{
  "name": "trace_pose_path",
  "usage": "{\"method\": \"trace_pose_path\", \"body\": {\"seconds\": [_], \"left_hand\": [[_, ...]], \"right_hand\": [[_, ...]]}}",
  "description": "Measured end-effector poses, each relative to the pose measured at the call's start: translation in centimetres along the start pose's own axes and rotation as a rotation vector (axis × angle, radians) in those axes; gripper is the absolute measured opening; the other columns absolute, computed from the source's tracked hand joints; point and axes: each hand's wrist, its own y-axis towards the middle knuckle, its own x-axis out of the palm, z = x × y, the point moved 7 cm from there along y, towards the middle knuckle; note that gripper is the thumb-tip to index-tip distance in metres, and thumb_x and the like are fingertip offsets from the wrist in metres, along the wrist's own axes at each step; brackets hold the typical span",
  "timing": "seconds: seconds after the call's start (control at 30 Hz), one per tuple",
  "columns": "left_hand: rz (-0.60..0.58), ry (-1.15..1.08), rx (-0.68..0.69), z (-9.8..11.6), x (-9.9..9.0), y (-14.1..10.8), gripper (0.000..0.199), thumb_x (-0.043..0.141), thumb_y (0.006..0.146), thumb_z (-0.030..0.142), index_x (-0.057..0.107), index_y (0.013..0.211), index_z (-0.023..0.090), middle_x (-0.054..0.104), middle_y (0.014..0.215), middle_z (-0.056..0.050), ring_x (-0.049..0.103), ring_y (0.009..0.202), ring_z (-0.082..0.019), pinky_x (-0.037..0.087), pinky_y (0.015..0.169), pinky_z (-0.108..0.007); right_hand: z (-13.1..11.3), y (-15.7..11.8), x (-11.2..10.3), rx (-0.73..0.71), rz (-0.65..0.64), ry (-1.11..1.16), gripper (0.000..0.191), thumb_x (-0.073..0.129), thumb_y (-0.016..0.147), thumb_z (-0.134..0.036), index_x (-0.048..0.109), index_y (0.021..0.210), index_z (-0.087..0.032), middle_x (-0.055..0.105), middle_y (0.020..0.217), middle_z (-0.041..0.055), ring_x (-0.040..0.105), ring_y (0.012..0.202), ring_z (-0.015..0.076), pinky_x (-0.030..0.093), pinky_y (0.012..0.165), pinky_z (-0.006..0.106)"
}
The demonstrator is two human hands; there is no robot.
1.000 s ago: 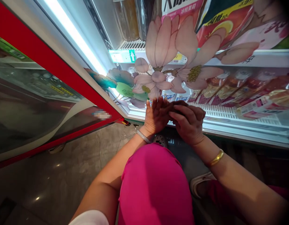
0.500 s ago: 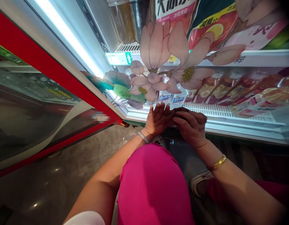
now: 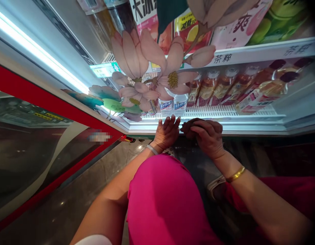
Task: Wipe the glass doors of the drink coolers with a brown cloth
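Right hand (image 3: 207,137) covers a dark object (image 3: 188,125); only its left end shows, so its kind is unclear. Left hand (image 3: 166,132) has its palm side hidden. Lotus decal (image 3: 147,58) on the glass blocks part of the water bottles (image 3: 172,105) and upper shelf packs (image 3: 188,27). Tea bottles (image 3: 224,88) have labels too small to read. The red door (image 3: 45,102) carries a blurred patch and is cut off by the left edge. The forearms leave the frame at the bottom.

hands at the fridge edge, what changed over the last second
The left hand and right hand have drawn apart: a second ago they overlapped, now a gap shows between them. The view also swung, so more of the bottom shelf shows. Both hands stay low at the shelf's front lip; the right one remains curled, contents hidden.
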Motion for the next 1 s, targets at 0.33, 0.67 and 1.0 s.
{"method": "trace_pose_path", "body": {"seconds": [0.33, 0.67, 1.0], "left_hand": [[0.016, 0.001, 0.05, 1.8, 0.8, 1.4, 0.06, 0.057, 0.101, 0.031, 0.05, 0.159, 0.02, 0.059, 0.156, -0.02, 0.029, 0.163, -0.033, -0.007, 0.133, -0.061], [-0.033, -0.009, 0.168, 4.1, 2.0, 2.5, 0.055, 0.054, 0.102, 0.029, 0.054, 0.158, 0.024, 0.063, 0.153, -0.014, 0.042, 0.157, -0.025, 0.003, 0.136, -0.044], [-0.073, -0.033, 0.275, 5.5, 2.1, 2.8, 0.062, 0.052, 0.101, 0.019, 0.046, 0.162, 0.023, 0.061, 0.156, -0.012, 0.045, 0.155, -0.021, 0.008, 0.136, -0.038]], "right_hand": [[1.1, -1.6, 1.6, 0.077, -0.076, 0.051, 0.025, 0.069, 0.093, -0.012, 0.073, 0.107, -0.032, 0.078, 0.113, 0.0007, 0.064, 0.111, 0.0219, 0.051, 0.1, 0.039], [3.1, -2.8, 0.3, 0.208, -0.087, -0.002, 0.02, 0.072, 0.092, -0.018, 0.076, 0.105, -0.032, 0.078, 0.115, 0.0028, 0.063, 0.116, 0.0251, 0.047, 0.106, 0.042], [5.5, -4.4, -1.3, 0.308, -0.047, 0.002, 0.019, 0.07, 0.093, -0.018, 0.076, 0.107, -0.03, 0.076, 0.116, 0.0041, 0.062, 0.118, 0.0254, 0.048, 0.108, 0.043]]}}
